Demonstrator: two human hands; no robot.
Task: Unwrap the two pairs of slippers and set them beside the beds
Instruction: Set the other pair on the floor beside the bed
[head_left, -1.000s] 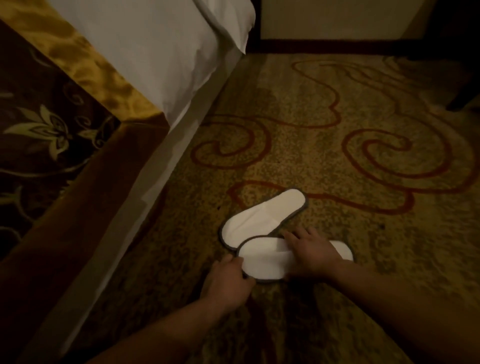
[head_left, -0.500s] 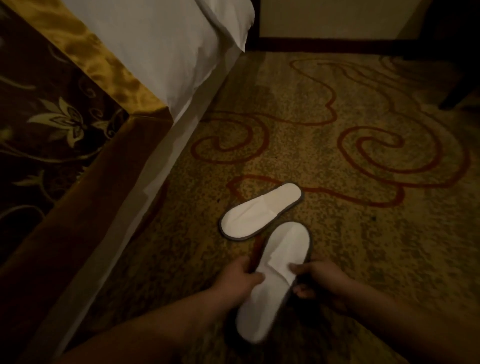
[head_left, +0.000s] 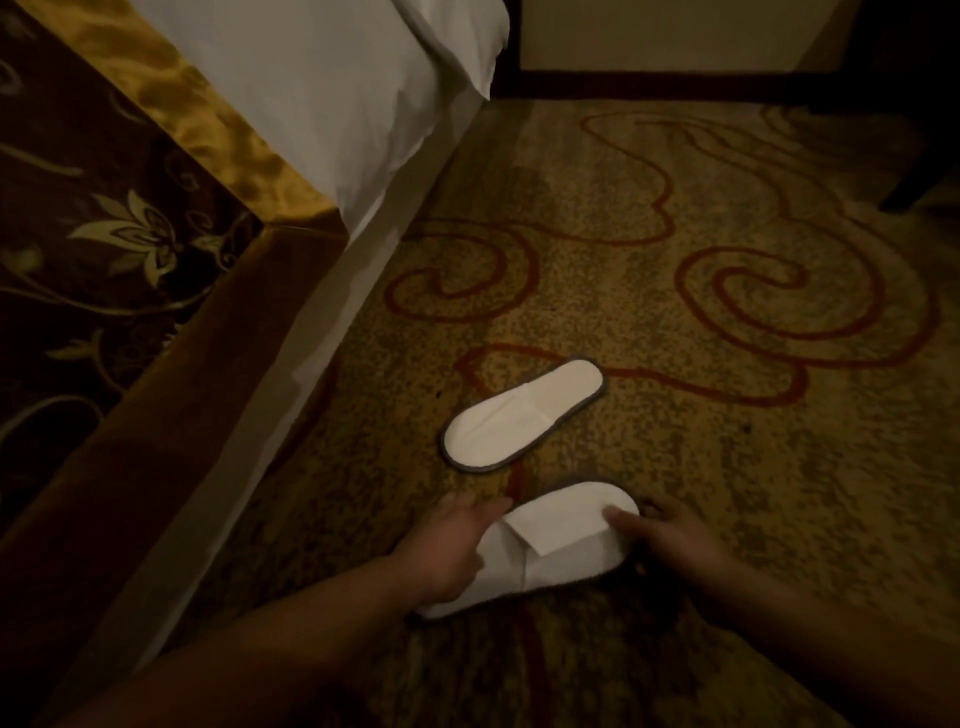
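Fingers of the left hand (head_left: 451, 550) lie loosely curved over the heel-side edge of the near slipper (head_left: 558, 551), touching it without a clear pinch; fingers of the right hand (head_left: 670, 538) curl round its toe end, thumb on top, so that this hand grasps the slipper. Both forearms enter from the lower edge of the view.

Near slipper: white, unwrapped, with its flat upper partly folded open. It lies on the patterned carpet (head_left: 727, 467), angled with the toe toward the right. Whether it rests fully on the carpet or is slightly lifted cannot be told.

Far slipper (head_left: 522, 415): white with a dark rim, lying flat on the carpet just beyond the near one and apart from it, untouched by either hand. It sits near the side edge of the bed (head_left: 311, 332), whose white skirt and gold-bordered runner (head_left: 130, 234) fill the left of the view.

Progress, as a judgement: no wrapping is visible, so this pair appears unwrapped. One slipper looks placed, and the second is being aligned beside it. What remains here is to settle the near slipper parallel to its mate. The second pair and the other bed are out of view, so their state cannot be told.
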